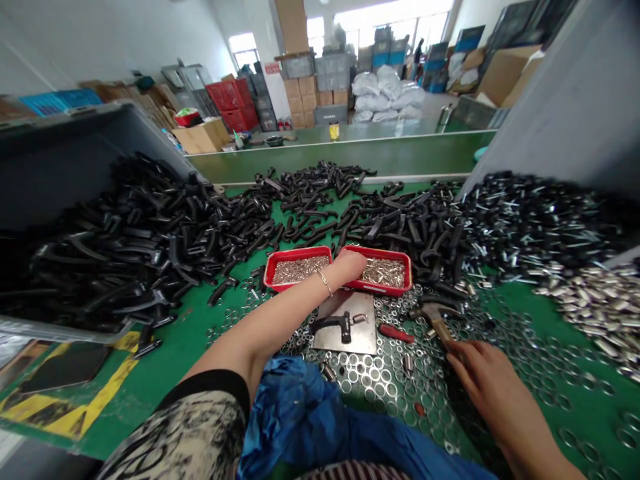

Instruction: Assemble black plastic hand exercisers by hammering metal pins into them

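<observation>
My left hand (354, 265) reaches into the left end of the right red tray (383, 289), which holds small metal pins (387, 272). Its fingers look curled, and what they hold is hidden. To the right, my right hand (483, 373) is closed around the wooden handle of a hammer (441, 330), whose head rests toward the loose parts. A metal plate (325, 340) lies between my hands, bearing a black plastic lever-like part (333, 324) and a small metal cylinder (359, 319). A red-handled tool (396, 333) lies beside the plate.
A second red tray (270, 270) of tiny metal parts adjoins the first. Black parts (185, 240) heap at left and behind. Metal rings (375, 380) cover the green table near me. Black-and-metal pieces (540, 220) and silver cylinders (600, 307) pile up at right.
</observation>
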Demonstrator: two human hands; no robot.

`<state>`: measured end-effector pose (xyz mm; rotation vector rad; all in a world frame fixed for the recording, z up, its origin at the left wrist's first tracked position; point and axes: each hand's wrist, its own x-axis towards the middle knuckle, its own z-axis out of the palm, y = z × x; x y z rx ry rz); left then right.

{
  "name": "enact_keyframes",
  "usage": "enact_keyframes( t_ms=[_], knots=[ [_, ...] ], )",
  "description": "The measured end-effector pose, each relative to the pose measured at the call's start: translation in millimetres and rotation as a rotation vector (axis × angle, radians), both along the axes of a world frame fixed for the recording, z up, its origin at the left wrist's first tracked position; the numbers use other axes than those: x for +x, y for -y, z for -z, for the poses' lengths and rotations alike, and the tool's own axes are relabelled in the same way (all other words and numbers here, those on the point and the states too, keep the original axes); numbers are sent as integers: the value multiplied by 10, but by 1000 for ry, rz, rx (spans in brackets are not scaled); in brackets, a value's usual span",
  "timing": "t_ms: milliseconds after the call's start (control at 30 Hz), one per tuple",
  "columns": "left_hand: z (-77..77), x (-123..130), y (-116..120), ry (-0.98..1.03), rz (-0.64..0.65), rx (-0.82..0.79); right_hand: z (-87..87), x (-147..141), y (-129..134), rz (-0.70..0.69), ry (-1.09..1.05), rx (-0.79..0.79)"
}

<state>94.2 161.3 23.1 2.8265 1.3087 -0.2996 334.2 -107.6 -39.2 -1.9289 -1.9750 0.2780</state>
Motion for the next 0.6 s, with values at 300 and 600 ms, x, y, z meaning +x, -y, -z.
enact_keyframes(
  t_ms=[300,600],
  knots=[
    [123,56,-8,-11,-45,-11,38,126,-180,122,21,-112],
    [-85,-397,353,423,-82,96,-428,114,-125,112,-220,-211]
  ],
)
